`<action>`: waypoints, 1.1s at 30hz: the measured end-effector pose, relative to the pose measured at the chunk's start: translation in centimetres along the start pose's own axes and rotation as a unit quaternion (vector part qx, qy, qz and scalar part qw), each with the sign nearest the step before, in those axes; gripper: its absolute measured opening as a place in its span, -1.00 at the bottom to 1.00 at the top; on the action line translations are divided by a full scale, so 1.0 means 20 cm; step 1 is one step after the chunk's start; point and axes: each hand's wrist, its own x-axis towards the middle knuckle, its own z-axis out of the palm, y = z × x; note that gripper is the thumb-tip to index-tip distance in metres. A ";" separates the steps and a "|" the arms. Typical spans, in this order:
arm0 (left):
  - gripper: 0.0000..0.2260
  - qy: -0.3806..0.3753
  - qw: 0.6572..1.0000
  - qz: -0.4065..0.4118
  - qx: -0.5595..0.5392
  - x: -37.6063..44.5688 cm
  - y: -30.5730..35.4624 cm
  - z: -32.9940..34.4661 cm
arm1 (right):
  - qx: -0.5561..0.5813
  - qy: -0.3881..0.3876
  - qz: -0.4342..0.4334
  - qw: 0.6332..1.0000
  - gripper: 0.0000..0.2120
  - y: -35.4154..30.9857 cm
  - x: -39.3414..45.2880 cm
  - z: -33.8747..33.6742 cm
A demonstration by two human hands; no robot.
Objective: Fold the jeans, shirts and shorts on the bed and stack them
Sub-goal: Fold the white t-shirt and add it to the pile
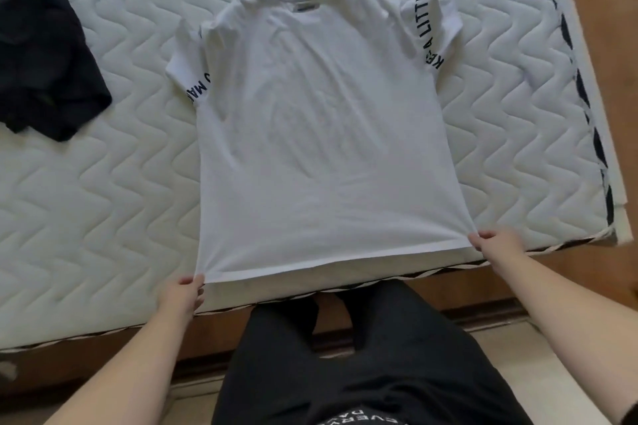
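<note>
White cotton covers the middle of the bed (pixel 103 183): a white T-shirt (pixel 321 134) lies spread flat on the quilted mattress, collar at the far end and hem at the near edge, closest to the person. Both short sleeves stick out to the sides of the shirt, each carrying dark block lettering along its length. The fabric is mostly smooth, with faint creases running down the centre of the shirt.

At the shirt's near left corner, the left hand (pixel 181 297) pinches the hem, its fingers (pixel 193 281) closed together on the cloth. At the shirt's near right corner, the right hand (pixel 497 245) does the same, thumb and fingers clamped on the hem. The hem is drawn taut between the two corners, and small tension folds fan out from each grip into the shirt.

To the left of the shirt, well apart from it and level with its sleeves, a crumpled black garment (pixel 45 62) sits on the mattress; which kind of garment it is cannot be told from its heap.

Beyond the shirt's right sleeve, the mattress ends in a side band with a dark zigzag pattern, and wooden flooring (pixel 607 45) shows past that. Below the shirt's hem, off the bed, the person's dark trousers (pixel 345 373) and dark printed top are visible, standing against the bed's near edge.
</note>
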 end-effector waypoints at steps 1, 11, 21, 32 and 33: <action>-0.89 0.000 1.000 0.001 0.016 0.01 -0.02 0.00 | -0.004 0.004 0.005 1.000 -0.71 0.02 0.00 0.01; -0.77 0.006 0.981 0.021 0.193 0.10 -0.18 -0.01 | -0.142 0.011 0.021 0.990 -0.74 0.09 -0.03 0.07; -0.74 0.032 0.969 0.039 0.241 0.08 -0.09 0.04 | -0.124 0.017 0.056 0.991 -0.57 0.01 -0.01 0.11; -0.70 -0.005 0.881 0.361 0.306 0.01 0.48 0.36 | -0.072 0.010 -0.198 0.977 -0.58 -0.66 -0.18 0.43; -0.68 -0.005 0.859 0.392 0.329 0.01 0.53 0.40 | -0.079 0.001 -0.220 0.972 -0.56 -0.73 -0.20 0.48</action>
